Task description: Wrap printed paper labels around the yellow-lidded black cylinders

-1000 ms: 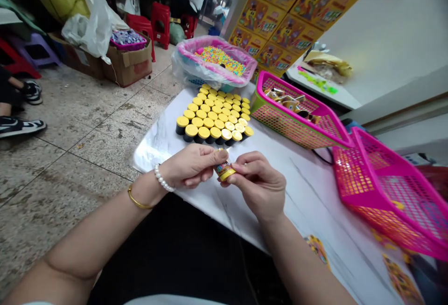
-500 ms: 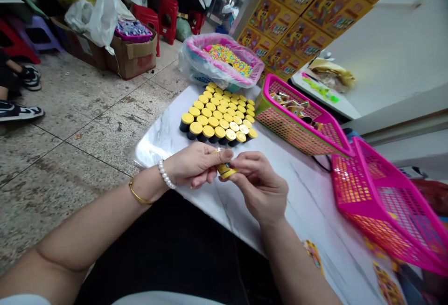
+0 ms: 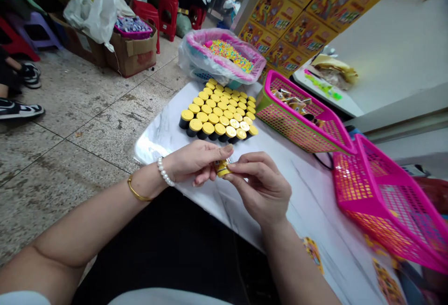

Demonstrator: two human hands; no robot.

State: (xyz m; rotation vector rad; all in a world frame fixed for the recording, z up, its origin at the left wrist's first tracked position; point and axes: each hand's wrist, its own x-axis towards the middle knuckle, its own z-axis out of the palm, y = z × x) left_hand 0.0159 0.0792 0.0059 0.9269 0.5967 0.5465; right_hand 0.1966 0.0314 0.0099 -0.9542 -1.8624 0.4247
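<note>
Between my two hands, above the near edge of the white marbled table (image 3: 164, 139), is a small yellow-lidded container (image 3: 223, 169) with a printed wrap. My left hand (image 3: 198, 161) grips it from the left, thumb on top and fingers curled beneath. The fingertips of my right hand (image 3: 264, 186) pinch its right side near the yellow end. Part of the container is hidden by my fingers. Just beyond my hands stand rows of black containers with yellow lids (image 3: 213, 118), packed close together and upright.
A plastic-lined basin (image 3: 259, 69) of colourful small beads or candies sits behind the rows. To the right are a pink-and-green basket (image 3: 297, 132) with wrapped pieces and a pink basket (image 3: 371, 179). Printed yellow boxes (image 3: 294, 27) are stacked behind. Printed labels (image 3: 313, 253) lie at lower right.
My right fingers have shifted slightly on the small container, and more of its printed side shows now. Both hands still hold it in nearly the same place.
</note>
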